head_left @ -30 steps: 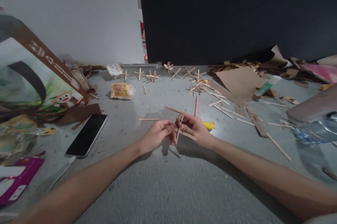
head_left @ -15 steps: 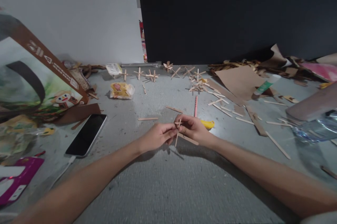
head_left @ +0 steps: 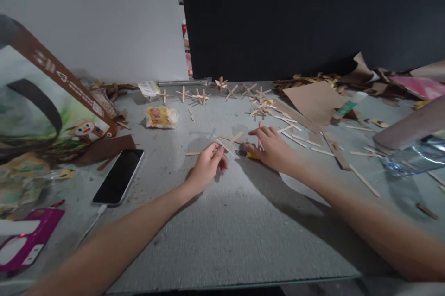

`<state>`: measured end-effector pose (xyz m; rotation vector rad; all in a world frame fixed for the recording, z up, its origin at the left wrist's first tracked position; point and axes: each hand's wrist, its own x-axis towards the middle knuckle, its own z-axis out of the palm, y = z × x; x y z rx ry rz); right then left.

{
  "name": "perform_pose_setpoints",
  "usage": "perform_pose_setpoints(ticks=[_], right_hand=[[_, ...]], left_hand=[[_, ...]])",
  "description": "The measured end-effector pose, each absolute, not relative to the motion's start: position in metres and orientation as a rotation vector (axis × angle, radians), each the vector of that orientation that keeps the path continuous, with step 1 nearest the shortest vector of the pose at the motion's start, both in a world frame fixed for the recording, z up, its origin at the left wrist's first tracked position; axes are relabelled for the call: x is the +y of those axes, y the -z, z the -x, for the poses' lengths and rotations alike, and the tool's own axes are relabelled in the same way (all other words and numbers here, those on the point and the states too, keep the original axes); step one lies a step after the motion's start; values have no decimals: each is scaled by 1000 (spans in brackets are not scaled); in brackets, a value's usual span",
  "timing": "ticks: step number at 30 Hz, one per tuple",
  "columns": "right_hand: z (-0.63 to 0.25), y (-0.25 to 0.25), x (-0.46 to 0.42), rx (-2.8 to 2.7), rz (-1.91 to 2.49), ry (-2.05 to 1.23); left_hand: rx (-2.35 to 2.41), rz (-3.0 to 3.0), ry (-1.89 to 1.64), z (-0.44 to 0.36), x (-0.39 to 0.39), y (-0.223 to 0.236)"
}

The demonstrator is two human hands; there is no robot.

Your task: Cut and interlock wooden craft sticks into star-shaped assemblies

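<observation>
My left hand (head_left: 206,166) is closed, pinching crossed wooden craft sticks (head_left: 227,147) between thumb and fingertips, a little above the table. To the right, my right hand (head_left: 278,150) is held low with thumb and index finger apart. Under its thumb shows part of a yellow object (head_left: 253,155) with a dark grey end (head_left: 241,150); its kind is unclear. I cannot tell whether the hand touches it. A pink striped stick (head_left: 259,135) stands up beside the index finger, its lower part hidden. A loose craft stick (head_left: 192,154) lies left of my left hand.
Crossed-stick pieces (head_left: 183,94) line the back. Loose sticks (head_left: 321,151), brown cardboard (head_left: 308,101) and a green-white tube (head_left: 350,105) lie right, near a clear bottle (head_left: 417,159). A yellow packet (head_left: 161,117), phone (head_left: 119,176) and printed bag (head_left: 41,97) are on the left.
My right hand has let go of the crossed sticks and moved right, over the yellow object. My left hand keeps the sticks and has shifted slightly left.
</observation>
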<state>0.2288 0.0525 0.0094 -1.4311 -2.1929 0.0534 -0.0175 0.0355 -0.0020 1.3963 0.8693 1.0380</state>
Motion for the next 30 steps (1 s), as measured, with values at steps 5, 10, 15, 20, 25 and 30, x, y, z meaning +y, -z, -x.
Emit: perform_pose_setpoints(ticks=[5, 10, 15, 20, 25, 30], right_hand=[[-245, 14, 36, -2297, 1735, 209], [-252, 27, 28, -2217, 1820, 225], [-242, 11, 25, -1928, 1640, -246], [-210, -15, 7, -1603, 1316, -784], [-189, -30, -8, -1298, 1213, -1007], [-187, -34, -12, -1240, 1229, -975]], left_hand=[[877, -1370, -1141, 17, 37, 8], [949, -1419, -1248, 18, 36, 9], [915, -1538, -1239, 16, 30, 7], [829, -1677, -1080, 14, 20, 5], [729, -1722, -965, 14, 14, 1], [733, -1548, -965, 11, 14, -6]])
